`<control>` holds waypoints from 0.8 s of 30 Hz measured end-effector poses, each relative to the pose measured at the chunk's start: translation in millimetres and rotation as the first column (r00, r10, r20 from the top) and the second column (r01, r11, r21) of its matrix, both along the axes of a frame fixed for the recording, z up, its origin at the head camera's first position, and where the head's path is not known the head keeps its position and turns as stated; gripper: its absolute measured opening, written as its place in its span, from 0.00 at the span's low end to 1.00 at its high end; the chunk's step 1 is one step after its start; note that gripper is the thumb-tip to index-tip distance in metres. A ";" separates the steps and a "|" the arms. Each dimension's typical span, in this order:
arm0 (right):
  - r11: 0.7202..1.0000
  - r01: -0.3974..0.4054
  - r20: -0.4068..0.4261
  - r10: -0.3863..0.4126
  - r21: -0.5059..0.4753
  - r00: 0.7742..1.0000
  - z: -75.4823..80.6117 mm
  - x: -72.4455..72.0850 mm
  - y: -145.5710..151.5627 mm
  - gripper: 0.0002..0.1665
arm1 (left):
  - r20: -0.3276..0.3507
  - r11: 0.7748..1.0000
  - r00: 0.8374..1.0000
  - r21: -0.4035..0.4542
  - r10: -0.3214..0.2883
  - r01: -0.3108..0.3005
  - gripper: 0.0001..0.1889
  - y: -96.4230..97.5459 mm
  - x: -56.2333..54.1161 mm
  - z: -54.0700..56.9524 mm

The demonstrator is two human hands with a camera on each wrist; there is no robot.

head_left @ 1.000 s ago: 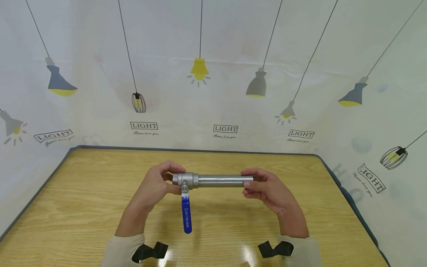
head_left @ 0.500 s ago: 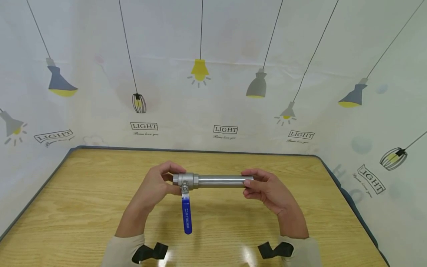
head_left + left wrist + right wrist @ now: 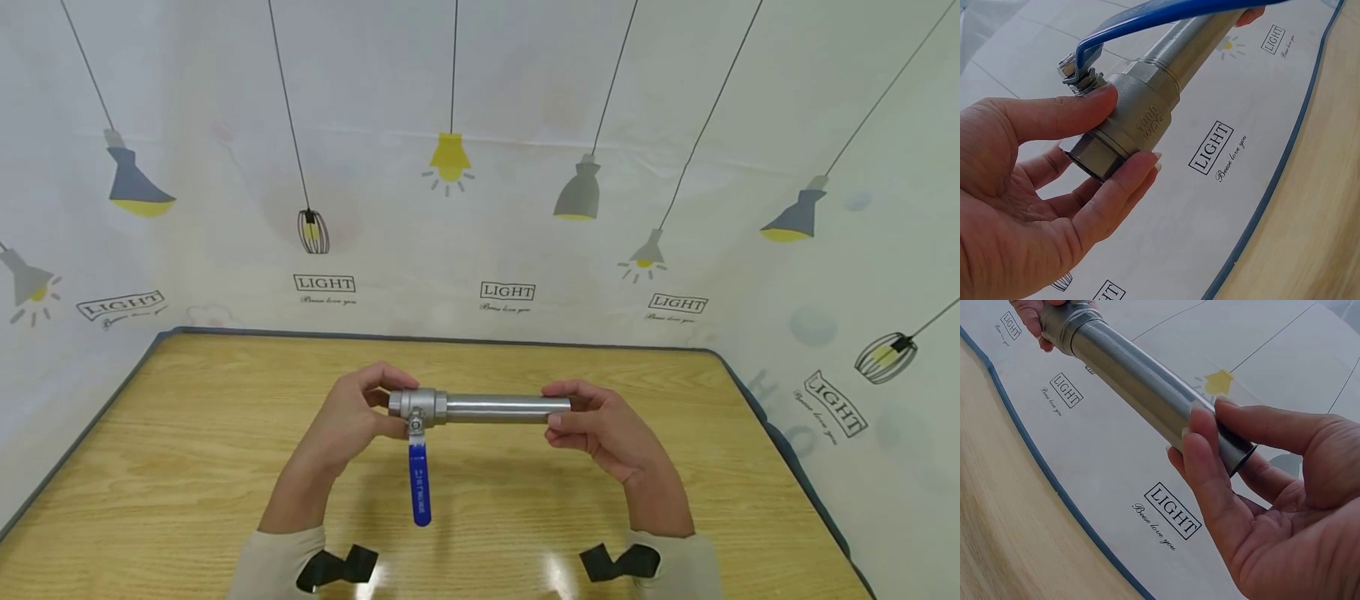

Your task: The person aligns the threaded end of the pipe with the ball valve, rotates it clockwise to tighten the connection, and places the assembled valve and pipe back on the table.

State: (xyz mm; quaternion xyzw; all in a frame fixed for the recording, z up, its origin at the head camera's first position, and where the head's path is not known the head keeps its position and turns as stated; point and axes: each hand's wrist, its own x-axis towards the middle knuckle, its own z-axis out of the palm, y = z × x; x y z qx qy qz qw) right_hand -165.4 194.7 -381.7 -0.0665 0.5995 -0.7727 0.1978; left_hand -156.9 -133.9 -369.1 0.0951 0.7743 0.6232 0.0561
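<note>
A steel ball valve (image 3: 427, 402) and a plain steel pipe (image 3: 495, 407) are joined end to end, level above the table. My left hand (image 3: 351, 417) grips the valve body near its hexagonal end, thumb on the near side, as the left wrist view also shows. From the valve stem a blue lever handle (image 3: 420, 483) points toward me, square to the pipe. My right hand (image 3: 603, 427) holds the pipe's free right end between thumb and fingers; in the right wrist view the pipe's end rim (image 3: 1244, 459) shows. The joint's threads are hidden.
Below the hands lies a wood-grain table (image 3: 225, 433) with a dark blue edging (image 3: 435, 337). A white sheet (image 3: 390, 225) printed with lamps and the word LIGHT surrounds its back and sides. Black straps (image 3: 337, 567) hang at both sleeve cuffs.
My right thumb has slid slightly downward on the pipe's end. The left hand, valve and lever look unchanged.
</note>
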 end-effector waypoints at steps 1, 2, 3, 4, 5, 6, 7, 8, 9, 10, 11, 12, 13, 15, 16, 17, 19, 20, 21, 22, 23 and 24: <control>1.000 -0.002 0.002 0.002 0.001 1.000 0.1 0.0 -0.2 0.17 | 0.000 1.000 1.000 0.001 0.001 -0.001 0.23 -0.2 0.2 0.3; 1.000 -0.003 0.003 0.003 0.000 1.000 0.2 0.1 -0.3 0.18 | 0.001 1.000 1.000 0.002 0.002 -0.002 0.23 -0.4 0.4 0.5; 1.000 -0.007 0.004 0.007 -0.003 1.000 0.3 0.1 -0.3 0.19 | 0.000 1.000 1.000 0.003 0.003 -0.003 0.23 -0.7 0.5 0.7; 1.000 -0.009 0.002 0.009 -0.005 1.000 0.3 0.2 -0.4 0.19 | 0.001 1.000 1.000 0.004 0.004 -0.004 0.23 -0.5 0.4 0.6; 1.000 -0.010 0.002 0.010 -0.007 1.000 0.3 0.2 -0.4 0.19 | 0.002 1.000 1.000 0.005 0.004 -0.004 0.23 -0.4 0.3 0.5; 1.000 -0.010 0.001 0.010 -0.007 1.000 0.1 0.1 -0.3 0.18 | 0.003 1.000 1.000 0.006 0.004 -0.004 0.23 -0.3 0.2 0.3; 1.000 -0.010 0.000 0.010 -0.007 1.000 -0.2 0.0 -0.1 0.18 | 0.003 1.000 1.000 0.007 0.003 -0.003 0.23 -0.2 0.0 0.2; 1.000 -0.008 -0.002 0.008 -0.006 1.000 -0.3 0.0 0.0 0.17 | 0.003 1.000 1.000 0.006 0.002 -0.002 0.23 0.0 -0.1 0.0; 1.000 -0.006 -0.004 0.006 -0.005 1.000 -0.5 -0.1 0.1 0.17 | 0.004 1.000 1.000 0.005 0.000 0.000 0.23 0.2 -0.3 -0.1; 1.000 -0.005 -0.008 0.005 -0.003 1.000 -0.7 -0.2 0.3 0.16 | 0.004 1.000 1.000 0.004 -0.002 0.002 0.23 0.3 -0.5 -0.2; 1.000 -0.003 -0.011 0.003 0.000 1.000 -0.7 -0.3 0.3 0.16 | 0.004 1.000 1.000 0.004 -0.002 0.002 0.23 0.3 -0.6 -0.1; 1.000 -0.001 -0.014 0.001 0.003 1.000 -0.7 -0.4 0.4 0.16 | 0.003 1.000 1.000 0.005 -0.003 0.003 0.23 0.2 -0.7 0.1; 1.000 -0.001 -0.019 0.001 0.006 1.000 -0.6 -0.4 0.4 0.15 | 0.002 1.000 1.000 0.005 -0.002 0.002 0.23 0.0 -0.6 0.4; 1.000 -0.001 -0.025 0.002 0.006 1.000 -0.2 -0.4 0.4 0.15 | 0.000 1.000 1.000 0.007 -0.002 0.002 0.23 -0.3 -0.6 0.9; 1.000 -0.003 -0.026 0.003 0.007 1.000 0.1 -0.3 0.3 0.15 | 0.000 1.000 1.000 0.008 -0.001 0.001 0.23 -0.4 -0.7 1.0; 1.000 -0.004 -0.027 0.004 0.007 1.000 0.3 -0.2 0.3 0.15 | 0.000 1.000 1.000 0.009 0.000 0.001 0.23 -0.4 -0.7 1.0; 1.000 -0.005 -0.027 0.005 0.006 1.000 0.6 0.0 0.2 0.15 | 0.001 1.000 1.000 0.009 0.001 -0.001 0.23 -0.5 -0.7 0.7; 1.000 -0.005 -0.026 0.005 0.004 1.000 0.7 0.1 0.2 0.14 | 0.001 1.000 1.000 0.009 0.002 -0.002 0.23 -0.4 -0.7 0.6; 1.000 -0.004 -0.026 0.004 0.003 1.000 0.6 0.2 0.1 0.14 | 0.002 1.000 1.000 0.008 0.003 -0.003 0.22 -0.5 -0.5 0.5; 1.000 -0.004 -0.025 0.004 0.002 1.000 0.6 0.4 0.1 0.14 | 0.003 1.000 1.000 0.007 0.004 -0.004 0.22 -0.3 -0.3 0.3; 1.000 -0.004 -0.024 0.004 0.000 1.000 0.6 0.5 0.0 0.13 | 0.004 1.000 1.000 0.006 0.005 -0.005 0.22 -0.3 0.0 0.2; 1.000 -0.003 -0.024 0.003 -0.002 1.000 0.7 0.6 -0.1 0.13 | 0.004 1.000 1.000 0.007 0.006 -0.006 0.22 -0.3 0.2 0.3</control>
